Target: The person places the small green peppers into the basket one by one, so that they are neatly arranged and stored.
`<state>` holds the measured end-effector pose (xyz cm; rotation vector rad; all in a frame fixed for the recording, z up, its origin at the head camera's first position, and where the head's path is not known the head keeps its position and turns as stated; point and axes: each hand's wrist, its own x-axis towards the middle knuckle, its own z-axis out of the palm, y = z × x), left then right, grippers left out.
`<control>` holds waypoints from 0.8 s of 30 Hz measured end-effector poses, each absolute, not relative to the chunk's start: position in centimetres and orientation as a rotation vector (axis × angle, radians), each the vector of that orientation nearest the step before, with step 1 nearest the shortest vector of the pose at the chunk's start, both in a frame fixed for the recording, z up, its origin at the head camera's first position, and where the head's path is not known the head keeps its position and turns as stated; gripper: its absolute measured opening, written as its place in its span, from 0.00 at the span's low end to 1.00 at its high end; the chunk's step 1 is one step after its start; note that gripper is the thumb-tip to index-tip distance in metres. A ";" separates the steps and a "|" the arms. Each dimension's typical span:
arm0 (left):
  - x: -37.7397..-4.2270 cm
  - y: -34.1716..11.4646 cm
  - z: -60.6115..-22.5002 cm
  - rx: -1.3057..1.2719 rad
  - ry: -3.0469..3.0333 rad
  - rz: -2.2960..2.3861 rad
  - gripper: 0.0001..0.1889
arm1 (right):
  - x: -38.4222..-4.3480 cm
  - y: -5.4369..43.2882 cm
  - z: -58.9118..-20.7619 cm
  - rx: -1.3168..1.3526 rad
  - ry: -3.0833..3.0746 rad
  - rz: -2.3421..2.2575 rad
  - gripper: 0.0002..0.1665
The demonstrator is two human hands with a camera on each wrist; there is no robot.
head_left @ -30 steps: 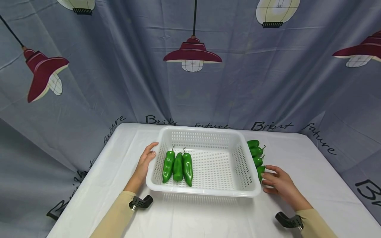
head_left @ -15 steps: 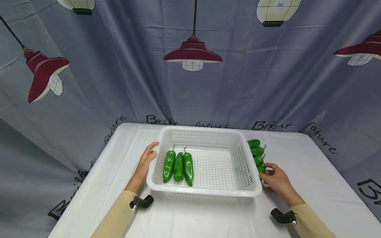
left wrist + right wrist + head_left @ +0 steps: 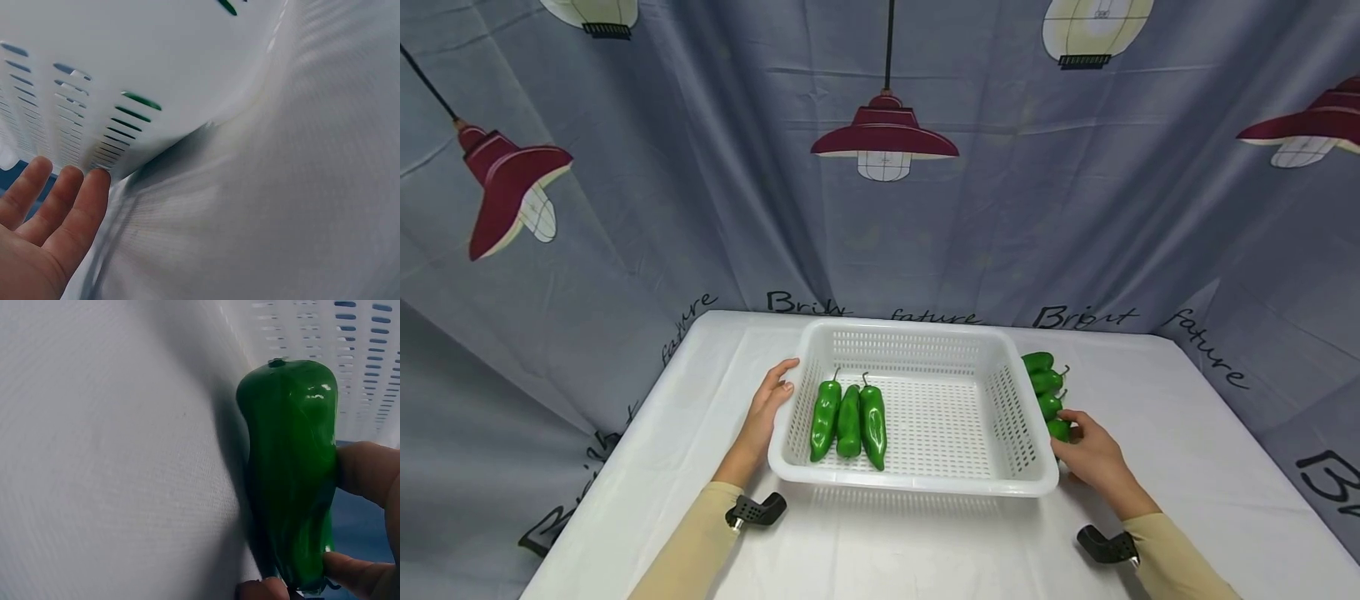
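A white perforated plastic basket stands mid-table, with three glossy green peppers side by side in its left part. My left hand is at the basket's left end; in the left wrist view its fairly straight fingers touch the slotted outer wall. Beyond the right end, my right hand holds the nearest of several green peppers lying in a row. The right wrist view has this green pepper lengthwise close to the cloth, with fingertips pressing on its side and more at its lower end.
The other green peppers lie behind the held one, partly hidden by the basket's right wall. A white cloth covers the table. A grey-blue curtain printed with lamps hangs behind it.
My right hand has moved slightly left and closed its fingers on the nearest green pepper. The left hand, the basket and the three peppers in it look unchanged.
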<state>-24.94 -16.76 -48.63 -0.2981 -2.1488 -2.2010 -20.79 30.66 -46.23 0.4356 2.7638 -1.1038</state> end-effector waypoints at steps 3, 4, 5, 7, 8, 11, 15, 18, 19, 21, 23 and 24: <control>-24.9 -16.8 -48.7 -0.290 -2.148 -2.209 0.25 | -20.8 30.9 -46.3 0.420 2.772 -1.082 0.47; -24.9 -16.8 -48.7 -0.289 -2.147 -2.213 0.25 | -20.8 31.0 -46.3 0.409 2.786 -1.063 0.46; -25.0 -16.8 -48.8 -0.290 -2.146 -2.218 0.25 | -20.8 31.1 -46.3 0.392 2.800 -1.043 0.45; -25.0 -16.8 -48.8 -0.291 -2.149 -2.223 0.25 | -20.8 31.2 -46.2 0.370 2.821 -1.004 0.44; -25.0 -16.8 -48.8 -0.295 -2.146 -2.227 0.25 | -20.7 31.3 -46.2 0.361 2.831 -0.990 0.43; -25.1 -16.9 -48.9 -0.302 -2.141 -2.234 0.25 | -20.7 31.4 -46.1 0.353 2.831 -0.979 0.43; -25.1 -16.9 -48.9 -0.309 -2.135 -2.238 0.25 | -20.6 31.6 -46.1 0.346 2.828 -0.978 0.43; -25.1 -16.9 -48.9 -0.313 -2.139 -2.235 0.25 | -20.5 31.9 -46.2 0.335 2.831 -0.995 0.43; -25.1 -16.9 -48.9 -0.310 -2.141 -2.233 0.25 | -20.4 32.0 -46.3 0.331 2.831 -1.004 0.43; -25.1 -16.9 -48.9 -0.308 -2.147 -2.225 0.25 | -20.4 32.2 -46.4 0.327 2.829 -1.021 0.44; -25.0 -16.9 -48.8 -0.302 -2.150 -2.221 0.25 | -20.4 32.4 -46.5 0.323 2.825 -1.040 0.44; -25.0 -16.9 -48.8 -0.297 -2.152 -2.220 0.25 | -20.3 32.5 -46.6 0.323 2.820 -1.051 0.44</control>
